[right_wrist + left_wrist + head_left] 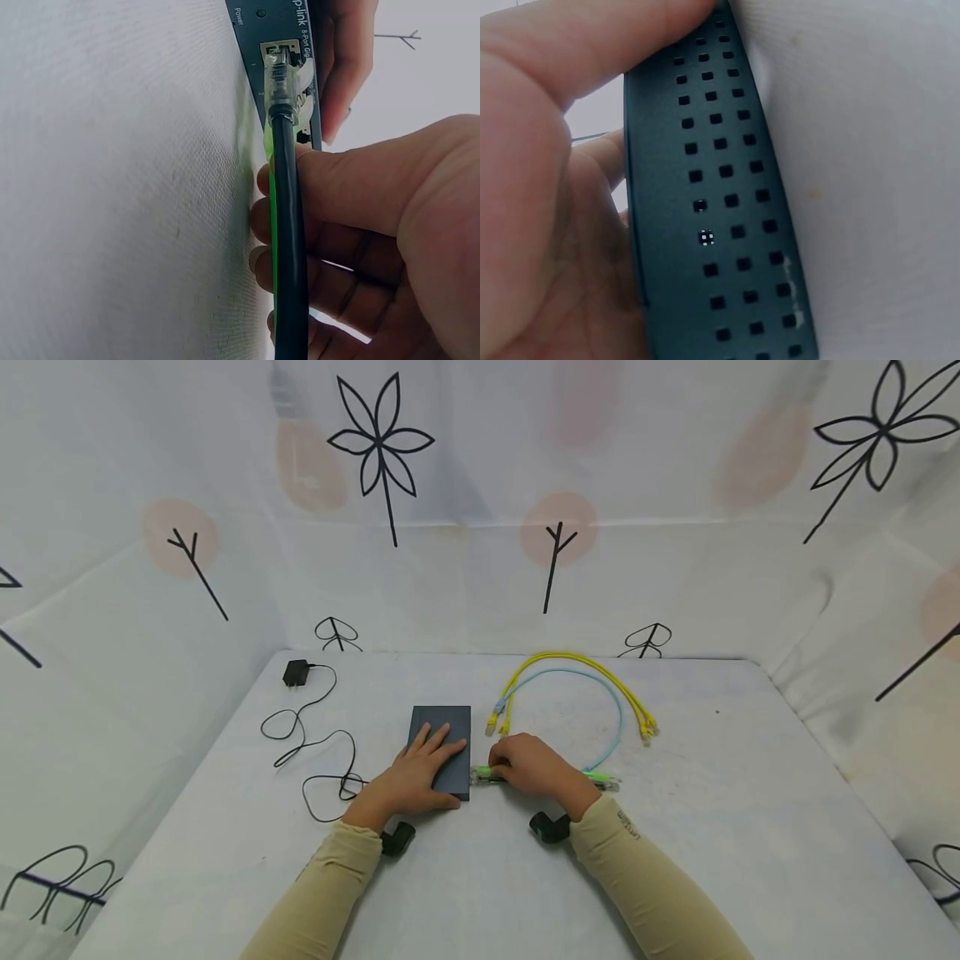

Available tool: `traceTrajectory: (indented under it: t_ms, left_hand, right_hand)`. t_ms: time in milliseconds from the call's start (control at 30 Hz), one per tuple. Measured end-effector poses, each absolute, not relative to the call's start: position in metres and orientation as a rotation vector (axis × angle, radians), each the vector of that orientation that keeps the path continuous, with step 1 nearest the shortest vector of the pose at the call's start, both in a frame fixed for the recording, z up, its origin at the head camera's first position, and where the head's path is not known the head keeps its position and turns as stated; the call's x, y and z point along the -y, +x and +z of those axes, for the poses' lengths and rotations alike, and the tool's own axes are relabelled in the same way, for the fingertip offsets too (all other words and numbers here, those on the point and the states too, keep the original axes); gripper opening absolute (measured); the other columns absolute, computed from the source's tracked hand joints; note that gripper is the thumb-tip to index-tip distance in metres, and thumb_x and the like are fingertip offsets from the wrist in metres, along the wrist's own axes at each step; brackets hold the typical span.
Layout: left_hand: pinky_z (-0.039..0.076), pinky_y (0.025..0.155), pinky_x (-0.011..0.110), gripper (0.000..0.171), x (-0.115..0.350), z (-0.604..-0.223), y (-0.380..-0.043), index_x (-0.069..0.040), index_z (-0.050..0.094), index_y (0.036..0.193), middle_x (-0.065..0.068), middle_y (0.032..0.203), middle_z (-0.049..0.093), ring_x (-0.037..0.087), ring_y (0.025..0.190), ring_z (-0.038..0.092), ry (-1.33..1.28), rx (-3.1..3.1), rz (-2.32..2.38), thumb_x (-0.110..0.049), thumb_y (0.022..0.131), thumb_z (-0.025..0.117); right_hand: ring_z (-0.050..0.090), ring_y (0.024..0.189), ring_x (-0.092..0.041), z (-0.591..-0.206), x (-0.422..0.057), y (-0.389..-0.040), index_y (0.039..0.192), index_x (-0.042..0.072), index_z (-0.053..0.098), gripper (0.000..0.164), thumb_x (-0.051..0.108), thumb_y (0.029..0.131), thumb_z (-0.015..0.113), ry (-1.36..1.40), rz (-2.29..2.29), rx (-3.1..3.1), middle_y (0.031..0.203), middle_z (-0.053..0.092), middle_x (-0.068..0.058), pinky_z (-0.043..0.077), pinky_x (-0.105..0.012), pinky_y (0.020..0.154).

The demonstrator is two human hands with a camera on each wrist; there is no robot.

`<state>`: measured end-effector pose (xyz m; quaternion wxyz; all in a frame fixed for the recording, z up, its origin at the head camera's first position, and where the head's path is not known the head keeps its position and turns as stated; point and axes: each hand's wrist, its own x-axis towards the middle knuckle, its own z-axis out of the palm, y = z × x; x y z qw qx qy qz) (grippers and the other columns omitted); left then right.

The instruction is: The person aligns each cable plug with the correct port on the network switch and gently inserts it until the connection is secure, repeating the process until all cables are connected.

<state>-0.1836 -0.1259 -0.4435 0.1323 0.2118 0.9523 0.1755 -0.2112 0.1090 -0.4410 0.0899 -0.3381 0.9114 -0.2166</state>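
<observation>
A dark network switch point(452, 717) lies flat near the table's middle. My left hand point(417, 777) presses on its top with spread fingers, the thumb along its near end. In the left wrist view, the switch's side point(720, 180) shows rows of square holes. Just right of the switch, my right hand point(531, 765) pinches a green network cable point(273, 240) by its end. A black network cable point(291, 225) runs alongside, its clear plug point(282, 86) at a port on the switch's front. The green cable's tip is hidden behind that plug.
Yellow network cables point(570, 655) and a light blue network cable point(621, 718) arc behind my right hand. At the left lies a black power adapter point(296, 673) with its thin cord point(352, 752) looped toward my left wrist. Printed white cloth point(480, 568) walls the table's back and sides.
</observation>
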Motion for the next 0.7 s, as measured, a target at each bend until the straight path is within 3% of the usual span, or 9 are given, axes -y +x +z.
traceTrajectory:
  t_ms: [700]
  left_hand:
    - [0.02, 0.113, 0.065, 0.089, 0.1244, -0.4412, -0.183, -0.031, 0.027, 0.154, 0.001, 0.165, 0.007, 0.032, 0.152, -0.003, 0.605, -2.763, 0.487, -0.05, 0.081, 0.074]
  right_hand:
    - [0.064, 0.086, -0.014, -0.4409, -0.1076, -0.2109, 0.093, 0.016, 0.073, 0.01, 0.014, 0.094, 0.063, -1.053, -0.62, -2.734, 0.094, 0.07, 0.002, 0.051, -0.032, 0.077]
